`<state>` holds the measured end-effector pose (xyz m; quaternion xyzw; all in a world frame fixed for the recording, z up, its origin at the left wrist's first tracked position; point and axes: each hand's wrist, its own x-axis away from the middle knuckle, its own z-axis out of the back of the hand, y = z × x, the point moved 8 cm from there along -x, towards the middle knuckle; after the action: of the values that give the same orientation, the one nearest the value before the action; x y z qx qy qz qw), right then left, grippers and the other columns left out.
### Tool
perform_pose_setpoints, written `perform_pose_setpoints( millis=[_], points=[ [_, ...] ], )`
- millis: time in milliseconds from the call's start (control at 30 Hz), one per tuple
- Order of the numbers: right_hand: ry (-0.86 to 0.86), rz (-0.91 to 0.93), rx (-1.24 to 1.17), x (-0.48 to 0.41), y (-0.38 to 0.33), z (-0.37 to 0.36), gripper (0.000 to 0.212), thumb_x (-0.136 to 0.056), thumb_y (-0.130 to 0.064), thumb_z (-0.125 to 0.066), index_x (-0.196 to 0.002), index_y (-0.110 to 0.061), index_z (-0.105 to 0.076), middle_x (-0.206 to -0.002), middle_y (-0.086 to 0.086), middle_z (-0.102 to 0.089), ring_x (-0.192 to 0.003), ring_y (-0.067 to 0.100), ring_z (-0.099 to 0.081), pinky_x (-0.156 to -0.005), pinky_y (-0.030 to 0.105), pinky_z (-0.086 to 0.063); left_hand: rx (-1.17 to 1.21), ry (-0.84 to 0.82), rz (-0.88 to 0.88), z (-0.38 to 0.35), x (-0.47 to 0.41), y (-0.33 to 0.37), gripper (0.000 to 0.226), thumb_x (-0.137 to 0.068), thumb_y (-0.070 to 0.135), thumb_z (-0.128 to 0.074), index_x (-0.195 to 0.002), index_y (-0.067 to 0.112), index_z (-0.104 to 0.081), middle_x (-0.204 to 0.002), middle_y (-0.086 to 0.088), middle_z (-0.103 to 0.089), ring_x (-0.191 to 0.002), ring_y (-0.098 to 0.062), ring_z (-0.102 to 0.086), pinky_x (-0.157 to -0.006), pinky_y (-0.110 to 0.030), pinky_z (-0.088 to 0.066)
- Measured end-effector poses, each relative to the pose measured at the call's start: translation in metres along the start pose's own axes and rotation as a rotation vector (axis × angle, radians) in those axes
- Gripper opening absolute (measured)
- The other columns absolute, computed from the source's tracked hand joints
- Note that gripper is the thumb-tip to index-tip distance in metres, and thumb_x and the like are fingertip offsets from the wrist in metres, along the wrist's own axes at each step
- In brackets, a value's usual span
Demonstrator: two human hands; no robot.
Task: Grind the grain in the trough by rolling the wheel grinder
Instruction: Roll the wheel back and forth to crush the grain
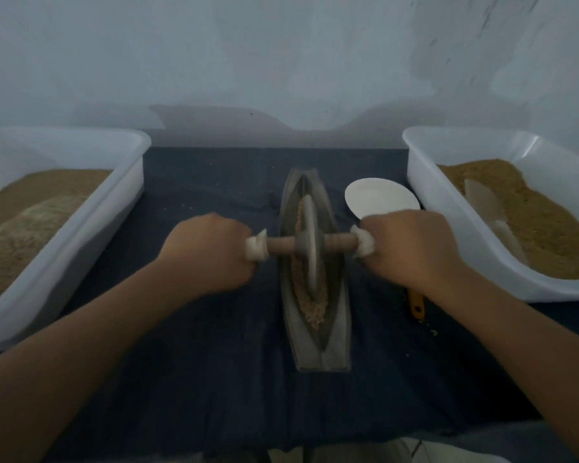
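Observation:
A narrow boat-shaped trough point(335, 342) lies lengthwise on a dark blue cloth, with brownish grain point(315, 312) along its groove. A grey wheel grinder point(310, 242) stands upright in the middle of the trough on a wooden axle with cloth-wrapped ends. My left hand point(211, 253) grips the left end of the axle. My right hand point(411, 245) grips the right end. Both fists are curled round the wrapped handles.
A white tub point(127, 182) of brown grain stands at the left, and another white tub point(425, 188) with grain and a pale scoop at the right. A white dish point(378, 195) sits behind my right hand. A yellow-handled tool point(416, 305) lies under my right wrist.

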<state>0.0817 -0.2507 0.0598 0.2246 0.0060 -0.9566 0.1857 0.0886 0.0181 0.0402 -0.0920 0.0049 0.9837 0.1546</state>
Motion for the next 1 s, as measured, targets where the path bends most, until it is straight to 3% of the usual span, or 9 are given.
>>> perform_pose_setpoints(
  millis=[33,167,267,433,567,700,800,900,1000],
  points=[
    [0.030,-0.020,0.053,-0.014,0.002,-0.001,0.040,-0.094,-0.050,-0.055,-0.060,-0.035,-0.040,-0.053,-0.015,-0.038,-0.047,-0.001,-0.033,-0.045,0.020,-0.023,-0.002,-0.031,0.038,0.000,-0.018,-0.001,0.036,-0.084,0.056,-0.054,-0.064,0.026,-0.055,-0.062,0.010,-0.057,-0.055,-0.013,-0.054,-0.051,-0.026,-0.040],
    [-0.068,-0.165,0.127,-0.070,0.021,-0.016,0.035,-0.094,-0.054,-0.056,-0.072,-0.027,-0.058,-0.071,-0.003,-0.062,-0.065,0.024,-0.062,-0.059,0.034,-0.051,-0.048,-0.025,0.151,0.017,-0.088,-0.008,0.035,-0.084,0.055,-0.063,-0.076,0.020,-0.062,-0.084,0.000,-0.066,-0.077,-0.029,-0.065,-0.067,-0.034,-0.049],
    [-0.147,-0.219,0.091,-0.066,0.024,-0.018,0.037,-0.097,-0.054,-0.052,-0.072,-0.027,-0.059,-0.071,-0.006,-0.061,-0.066,0.022,-0.062,-0.062,0.034,-0.051,-0.063,-0.032,0.106,0.021,-0.085,0.003,0.032,-0.084,0.053,-0.064,-0.078,0.022,-0.058,-0.088,-0.002,-0.068,-0.086,-0.032,-0.069,-0.069,-0.036,-0.048],
    [-0.353,-0.075,0.017,0.007,0.008,-0.020,0.032,-0.094,-0.043,-0.066,-0.070,-0.035,-0.046,-0.071,-0.010,-0.058,-0.060,0.001,-0.045,-0.058,0.024,-0.029,-0.004,-0.105,-0.048,0.002,-0.002,0.002,0.032,-0.075,0.057,-0.051,-0.065,0.027,-0.055,-0.061,0.010,-0.056,-0.056,-0.010,-0.055,-0.051,-0.026,-0.039],
    [-0.145,-0.049,0.040,0.007,0.001,-0.002,0.040,-0.091,-0.046,-0.070,-0.062,-0.035,-0.044,-0.055,-0.014,-0.042,-0.049,-0.002,-0.034,-0.050,0.022,-0.022,0.032,-0.101,-0.011,-0.008,0.001,-0.001,0.035,-0.075,0.060,-0.050,-0.062,0.027,-0.055,-0.057,0.012,-0.054,-0.051,-0.010,-0.052,-0.048,-0.024,-0.034],
    [-0.133,-0.178,0.065,-0.050,0.019,-0.017,0.042,-0.099,-0.057,-0.044,-0.071,-0.028,-0.057,-0.068,-0.009,-0.055,-0.066,0.016,-0.059,-0.062,0.032,-0.045,-0.044,0.003,0.120,0.012,-0.070,-0.005,0.037,-0.084,0.054,-0.059,-0.066,0.021,-0.056,-0.069,0.003,-0.060,-0.068,-0.026,-0.063,-0.062,-0.033,-0.050],
    [-0.174,-0.208,0.057,-0.065,0.024,-0.025,0.043,-0.098,-0.061,-0.045,-0.074,-0.028,-0.061,-0.074,-0.006,-0.064,-0.067,0.020,-0.063,-0.066,0.038,-0.057,-0.063,-0.028,0.124,0.022,-0.088,0.000,0.038,-0.083,0.056,-0.065,-0.072,0.019,-0.060,-0.076,0.001,-0.062,-0.075,-0.029,-0.067,-0.068,-0.037,-0.055],
    [-0.164,-0.137,0.071,-0.035,0.017,-0.019,0.038,-0.095,-0.054,-0.047,-0.066,-0.030,-0.053,-0.063,-0.010,-0.054,-0.057,0.009,-0.051,-0.051,0.027,-0.037,-0.017,-0.124,0.045,0.015,-0.051,0.002,0.026,-0.080,0.047,-0.063,-0.070,0.024,-0.058,-0.074,0.005,-0.063,-0.072,-0.024,-0.066,-0.066,-0.036,-0.058],
    [-0.090,-0.009,0.040,0.013,-0.001,0.002,0.033,-0.084,-0.061,-0.044,-0.060,-0.039,-0.039,-0.050,-0.016,-0.039,-0.046,-0.005,-0.033,-0.045,0.019,-0.018,-0.038,-0.074,-0.041,0.013,0.008,0.007,0.028,-0.071,0.053,-0.057,-0.060,0.028,-0.051,-0.055,0.010,-0.051,-0.050,-0.007,-0.050,-0.045,-0.022,-0.033]
  ],
)
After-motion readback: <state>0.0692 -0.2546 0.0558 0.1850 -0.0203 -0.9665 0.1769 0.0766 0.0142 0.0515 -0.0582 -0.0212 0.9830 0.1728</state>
